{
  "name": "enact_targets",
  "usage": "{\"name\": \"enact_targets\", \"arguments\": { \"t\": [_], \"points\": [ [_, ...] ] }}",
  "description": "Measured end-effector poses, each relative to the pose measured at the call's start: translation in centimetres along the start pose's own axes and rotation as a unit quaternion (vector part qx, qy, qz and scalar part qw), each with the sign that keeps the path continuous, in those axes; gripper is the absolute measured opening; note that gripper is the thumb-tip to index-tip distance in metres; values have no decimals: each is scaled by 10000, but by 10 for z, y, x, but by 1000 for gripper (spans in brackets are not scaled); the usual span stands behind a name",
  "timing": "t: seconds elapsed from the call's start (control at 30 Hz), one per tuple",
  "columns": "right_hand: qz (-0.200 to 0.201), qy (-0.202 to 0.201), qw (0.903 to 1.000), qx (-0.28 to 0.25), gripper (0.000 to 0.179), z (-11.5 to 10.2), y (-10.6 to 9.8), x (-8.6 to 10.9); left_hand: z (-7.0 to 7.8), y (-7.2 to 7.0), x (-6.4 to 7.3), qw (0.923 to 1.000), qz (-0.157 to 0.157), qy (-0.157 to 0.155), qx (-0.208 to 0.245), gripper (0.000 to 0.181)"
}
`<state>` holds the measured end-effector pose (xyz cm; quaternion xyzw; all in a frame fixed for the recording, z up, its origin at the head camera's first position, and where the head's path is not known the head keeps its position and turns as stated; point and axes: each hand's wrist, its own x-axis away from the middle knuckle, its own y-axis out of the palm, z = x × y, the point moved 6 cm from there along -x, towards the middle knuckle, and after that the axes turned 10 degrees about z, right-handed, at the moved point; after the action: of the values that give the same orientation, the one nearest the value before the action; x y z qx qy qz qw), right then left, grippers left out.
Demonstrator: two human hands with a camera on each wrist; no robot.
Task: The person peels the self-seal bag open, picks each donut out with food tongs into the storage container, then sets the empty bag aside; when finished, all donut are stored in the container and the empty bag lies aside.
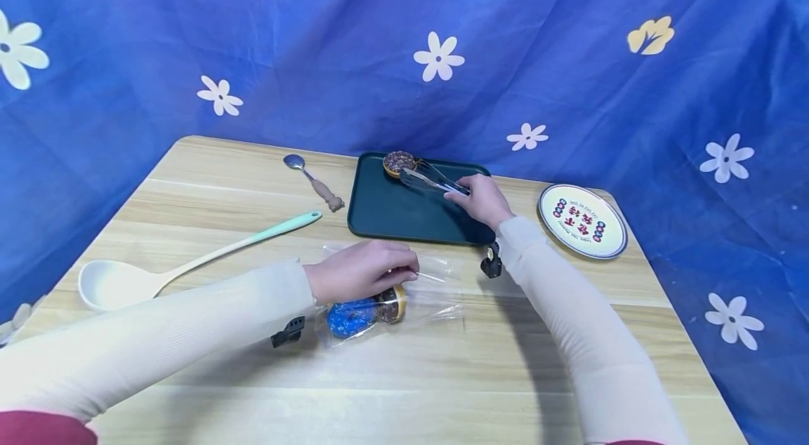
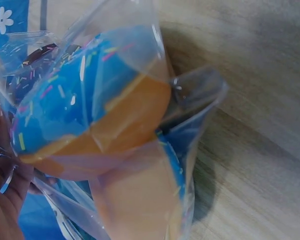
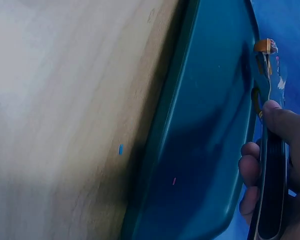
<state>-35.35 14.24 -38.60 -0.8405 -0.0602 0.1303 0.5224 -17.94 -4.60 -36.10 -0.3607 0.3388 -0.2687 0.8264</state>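
My left hand (image 1: 363, 271) grips the rim of a clear plastic bag (image 1: 435, 313) in the middle of the table. Inside the bag lie a blue-iced doughnut (image 1: 350, 319) and a chocolate-iced doughnut (image 1: 390, 306). The left wrist view shows the blue doughnut (image 2: 85, 100) close up, with bright sprinkles. My right hand (image 1: 482, 201) holds tongs (image 1: 430, 182) above the dark green tray (image 1: 411, 217). Their tips are at a chocolate doughnut with sprinkles (image 1: 399, 162) at the tray's back left; whether they clamp it I cannot tell.
Left of the tray lies a spoon (image 1: 319, 191) with a brown handle. Nearer the left edge is a large white ladle (image 1: 126, 283) with a mint-green handle end. A white plate (image 1: 583, 222) with red lettering stands at the right. A blue flowered cloth (image 1: 354, 45) hangs behind the table.
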Motion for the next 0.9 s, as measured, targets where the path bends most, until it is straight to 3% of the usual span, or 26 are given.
{"name": "enact_targets", "arguments": {
  "t": [0.6, 0.9],
  "points": [
    [-154, 197, 9995, -180, 50, 10, 4, -1, 1, 0, -1, 10000, 45, 35, -60, 9],
    [-65, -264, 9979, -589, 51, 25, -12, 10, 0, 2, 1, 10000, 68, -11, -70, 9]
  ]
}}
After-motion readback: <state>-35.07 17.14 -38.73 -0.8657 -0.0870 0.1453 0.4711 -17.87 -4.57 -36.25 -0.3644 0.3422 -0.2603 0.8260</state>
